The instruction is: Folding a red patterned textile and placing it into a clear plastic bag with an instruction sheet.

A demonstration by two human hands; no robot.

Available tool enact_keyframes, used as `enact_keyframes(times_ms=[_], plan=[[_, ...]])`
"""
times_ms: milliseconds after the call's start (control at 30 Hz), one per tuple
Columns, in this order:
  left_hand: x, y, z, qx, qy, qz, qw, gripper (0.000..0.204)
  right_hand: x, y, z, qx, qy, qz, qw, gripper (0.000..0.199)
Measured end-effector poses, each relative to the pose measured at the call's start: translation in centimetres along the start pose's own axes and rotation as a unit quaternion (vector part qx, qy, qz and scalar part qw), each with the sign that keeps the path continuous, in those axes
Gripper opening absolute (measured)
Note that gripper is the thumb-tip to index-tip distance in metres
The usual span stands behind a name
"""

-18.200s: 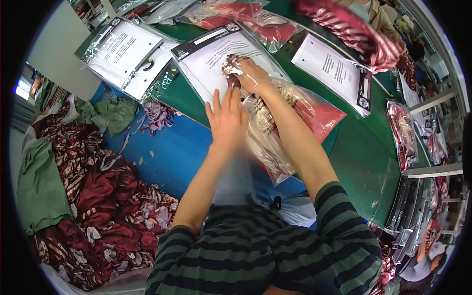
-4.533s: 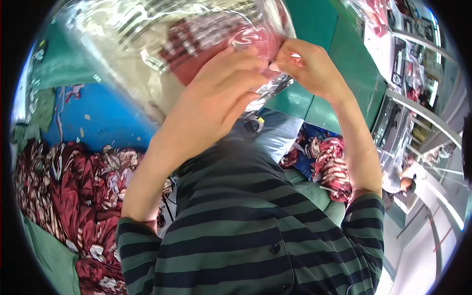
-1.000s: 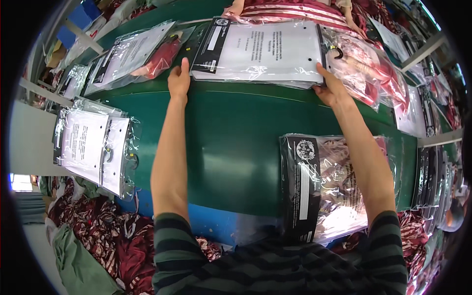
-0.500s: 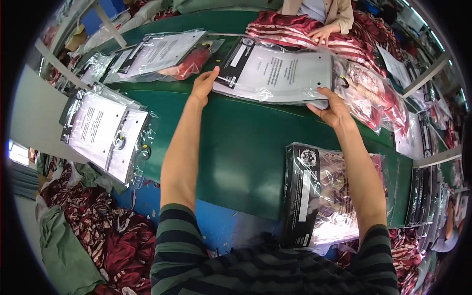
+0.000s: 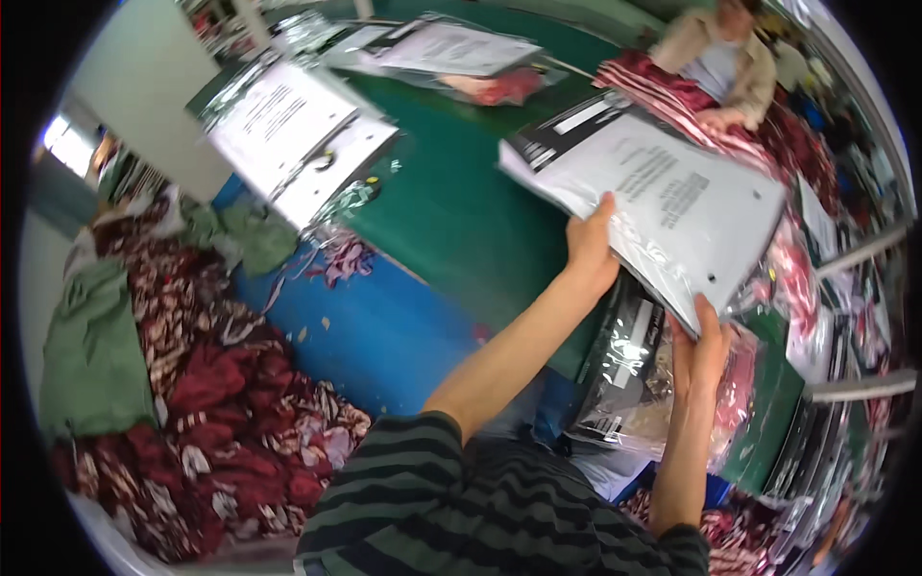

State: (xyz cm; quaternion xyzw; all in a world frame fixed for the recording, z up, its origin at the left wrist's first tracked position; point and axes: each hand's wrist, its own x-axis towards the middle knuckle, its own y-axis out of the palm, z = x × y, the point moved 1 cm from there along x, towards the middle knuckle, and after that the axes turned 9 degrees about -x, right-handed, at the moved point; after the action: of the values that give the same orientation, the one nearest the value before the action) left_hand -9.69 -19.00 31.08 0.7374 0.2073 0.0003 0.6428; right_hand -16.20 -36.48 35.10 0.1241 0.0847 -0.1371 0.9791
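Both my hands grip a stack of clear plastic garment bags [image 5: 701, 206] with white printed inserts and black top bands. My left hand [image 5: 593, 252] is closed on its near edge, thumb on top. At the near right corner, my right hand [image 5: 704, 350] pinches it, with the fingers underneath. The stack is tilted above the green table [image 5: 451, 216]. Partly hidden below it lies another bagged garment [image 5: 634, 403] with a black band and pinkish cloth inside.
Bagged garments [image 5: 288, 130] overhang the table's left edge; another pile [image 5: 456, 50] lies at the far side. A co-worker [image 5: 725, 72] sits across with striped red cloth [image 5: 672, 101]. Red patterned cloth [image 5: 221, 432] heaps on the left. A metal bar [image 5: 864, 386] crosses at right.
The stack has come off the far part of the table, toward me, and turned askew. My left hand has moved from its far left corner to its near edge. The view has swung left.
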Motion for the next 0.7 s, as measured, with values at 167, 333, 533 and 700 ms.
enact_keyframes(times_ms=[167, 333, 533, 700], plan=[[-2.0, 3.8, -8.9, 0.136, 0.175, 0.032, 0.975, 0.029, -3.0, 4.8, -2.0, 0.004, 0.014, 0.123, 0.992, 0.043], [-0.3, 6.2, -27.6, 0.325, 0.295, -0.050, 0.897, 0.055, -4.8, 10.1, -2.6, -0.073, 0.023, 0.490, 0.868, 0.042], [4.9, -3.4, -53.1, 0.427, 0.364, -0.080, 0.824, 0.038, -1.3, 7.3, -2.0, -0.236, -0.036, 0.504, 0.830, 0.044], [13.8, -14.3, -60.5, 0.534, 0.361, -0.247, 0.723, 0.052, 2.4, 0.4, -0.8, -0.297, 0.030, 0.261, 0.918, 0.039]])
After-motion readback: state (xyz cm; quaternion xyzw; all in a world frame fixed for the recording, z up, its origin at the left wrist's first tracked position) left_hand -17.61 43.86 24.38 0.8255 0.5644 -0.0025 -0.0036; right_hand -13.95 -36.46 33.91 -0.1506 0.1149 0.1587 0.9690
